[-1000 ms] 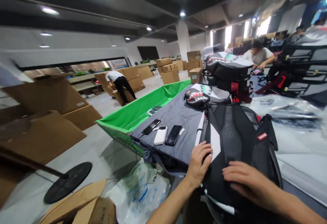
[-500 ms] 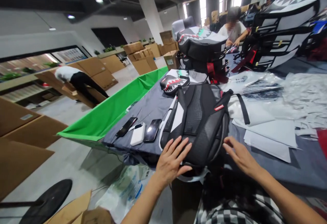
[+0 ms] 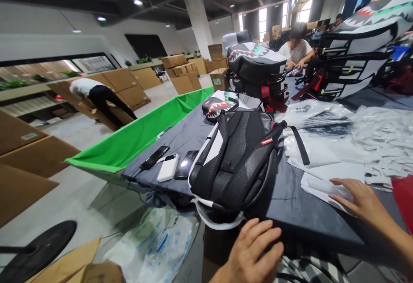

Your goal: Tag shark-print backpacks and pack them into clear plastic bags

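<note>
A black backpack (image 3: pixel 232 167) lies on the grey-covered table with its padded back panel and straps facing up. Its lower end hangs slightly over the front edge, where a white-grey flap (image 3: pixel 219 223) shows. My left hand (image 3: pixel 256 248) is in front of that end, apart from the bag, fingers loosely bent with nothing in them. Over to the right, my right hand (image 3: pixel 364 201) is at a stack of flat white sheets or pouches (image 3: pixel 318 186). Its fingers are apart at the top sheet; whether they pinch it is not clear.
Two phones (image 3: pixel 155 157) and a white power bank (image 3: pixel 168 167) lie left of the backpack. Behind it are a shark-mouth pouch (image 3: pixel 219 106) and stacked bags (image 3: pixel 256 68). Clear plastic bags (image 3: pixel 383 134) cover the right side. A co-worker (image 3: pixel 295 50) sits across the table.
My left hand has come off the backpack toward me. My right hand has moved right, from beside the backpack to the white sheets. The backpack now sits slightly turned.
</note>
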